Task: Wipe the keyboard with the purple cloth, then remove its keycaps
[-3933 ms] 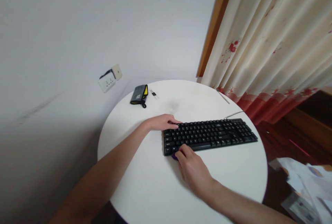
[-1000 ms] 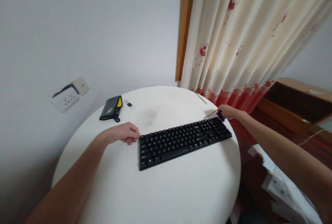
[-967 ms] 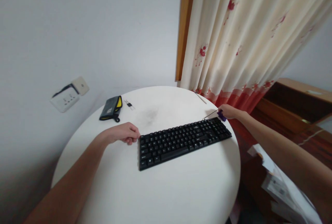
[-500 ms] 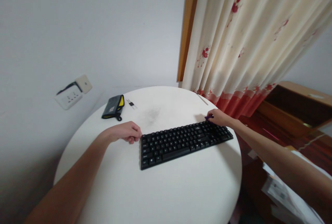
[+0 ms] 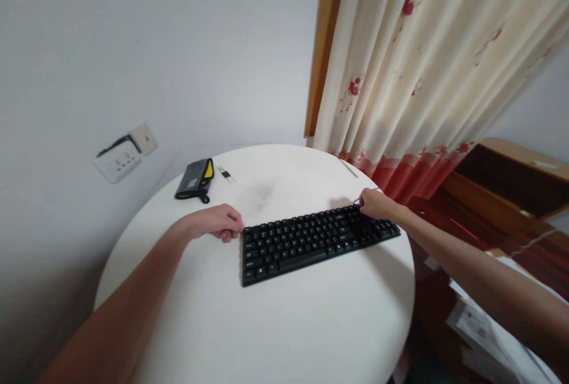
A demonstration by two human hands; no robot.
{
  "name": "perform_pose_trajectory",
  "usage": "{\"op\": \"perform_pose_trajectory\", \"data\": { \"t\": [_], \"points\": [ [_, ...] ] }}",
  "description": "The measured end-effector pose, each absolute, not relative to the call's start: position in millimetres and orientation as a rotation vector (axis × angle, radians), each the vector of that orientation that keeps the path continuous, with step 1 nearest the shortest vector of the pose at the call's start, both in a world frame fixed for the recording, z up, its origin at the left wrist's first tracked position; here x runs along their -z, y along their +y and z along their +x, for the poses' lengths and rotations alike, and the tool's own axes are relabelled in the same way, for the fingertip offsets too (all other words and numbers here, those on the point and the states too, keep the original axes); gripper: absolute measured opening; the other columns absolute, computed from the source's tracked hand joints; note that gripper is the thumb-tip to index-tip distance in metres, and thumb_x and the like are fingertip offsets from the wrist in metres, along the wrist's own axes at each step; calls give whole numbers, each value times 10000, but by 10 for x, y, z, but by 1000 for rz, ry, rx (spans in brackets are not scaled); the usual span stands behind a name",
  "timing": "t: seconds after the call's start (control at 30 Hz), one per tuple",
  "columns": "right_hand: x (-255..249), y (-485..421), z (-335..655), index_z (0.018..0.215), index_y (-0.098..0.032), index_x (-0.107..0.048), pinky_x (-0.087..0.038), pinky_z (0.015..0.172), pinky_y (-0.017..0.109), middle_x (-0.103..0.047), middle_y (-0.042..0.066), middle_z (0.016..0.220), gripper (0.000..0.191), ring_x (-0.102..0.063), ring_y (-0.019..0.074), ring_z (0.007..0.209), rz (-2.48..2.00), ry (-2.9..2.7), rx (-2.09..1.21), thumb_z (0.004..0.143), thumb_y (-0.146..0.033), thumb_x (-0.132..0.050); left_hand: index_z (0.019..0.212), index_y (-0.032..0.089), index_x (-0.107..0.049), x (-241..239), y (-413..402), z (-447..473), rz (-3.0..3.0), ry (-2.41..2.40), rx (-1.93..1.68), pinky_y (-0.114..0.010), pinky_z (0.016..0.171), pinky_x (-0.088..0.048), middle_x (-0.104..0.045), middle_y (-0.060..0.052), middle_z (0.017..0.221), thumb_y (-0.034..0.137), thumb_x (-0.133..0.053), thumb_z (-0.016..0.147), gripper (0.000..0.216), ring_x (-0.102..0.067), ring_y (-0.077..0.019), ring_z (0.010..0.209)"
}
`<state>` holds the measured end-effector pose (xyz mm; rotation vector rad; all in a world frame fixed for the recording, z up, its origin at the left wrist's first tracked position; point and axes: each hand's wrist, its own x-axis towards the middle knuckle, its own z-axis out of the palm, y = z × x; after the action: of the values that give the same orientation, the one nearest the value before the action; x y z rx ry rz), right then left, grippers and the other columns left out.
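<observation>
A black keyboard (image 5: 302,242) lies slightly slanted on the round white table (image 5: 267,330). My left hand (image 5: 221,222) is closed at the keyboard's far left corner, thumb and fingers pinched on its edge. Over the far right part of the keys is my right hand (image 5: 376,203), fingers curled round a small purple tool (image 5: 370,219). Most of that tool is hidden by the hand and its kind does not show. A thin light piece pokes out at the fingertips.
A grey pouch with yellow lining (image 5: 195,179) and a small black clip-like item (image 5: 226,174) lie at the back left. A thin stick (image 5: 348,168) rests by the table's far right edge, near the curtain (image 5: 400,76). Papers (image 5: 498,325) are at the lower right.
My right hand has shifted slightly to the right and rolled over, and the purple tool now shows beneath it. My left hand keeps its place at the corner.
</observation>
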<state>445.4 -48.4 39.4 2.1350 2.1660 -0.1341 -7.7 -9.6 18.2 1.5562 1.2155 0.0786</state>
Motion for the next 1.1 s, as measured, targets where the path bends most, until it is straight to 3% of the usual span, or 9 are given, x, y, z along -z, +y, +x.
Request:
{"op": "perform_pose_trajectory", "data": {
  "t": [0.2,0.47,0.87,1.1],
  "points": [
    [-400,-832,4328,942,-94,-718,-484,710,325,-709,219,1012,216,-690,307,904,2224,2065,13,800,-125,-559,661,157,-702,-185,-93,-68,1575,1208,-75,-206,488,-376,-689,-39,652,300,-690,626,148,-590,-120,546],
    [-216,-1465,4269,900,-162,-682,-420,635,277,-635,138,1058,244,-664,220,840,2341,2077,-112,932,-163,-440,664,167,-710,-164,-81,-84,1562,1215,-74,-206,494,-387,-695,-41,663,318,-706,618,158,-583,-119,536],
    [-214,-1876,4318,924,-204,-703,-443,781,283,-661,92,992,189,-646,217,888,2407,2344,182,915,-231,-516,667,172,-699,-170,-94,-94,1574,1178,-85,-213,503,-408,-700,-38,670,341,-710,616,176,-599,-129,553],
    [-208,-1575,4016,876,-205,-670,-421,744,290,-705,88,957,135,-651,237,893,2348,2310,150,870,-199,-535,663,165,-694,-207,-116,-67,1584,1210,-84,-210,509,-395,-701,-38,668,330,-705,608,175,-623,-139,579]
  ]
}}
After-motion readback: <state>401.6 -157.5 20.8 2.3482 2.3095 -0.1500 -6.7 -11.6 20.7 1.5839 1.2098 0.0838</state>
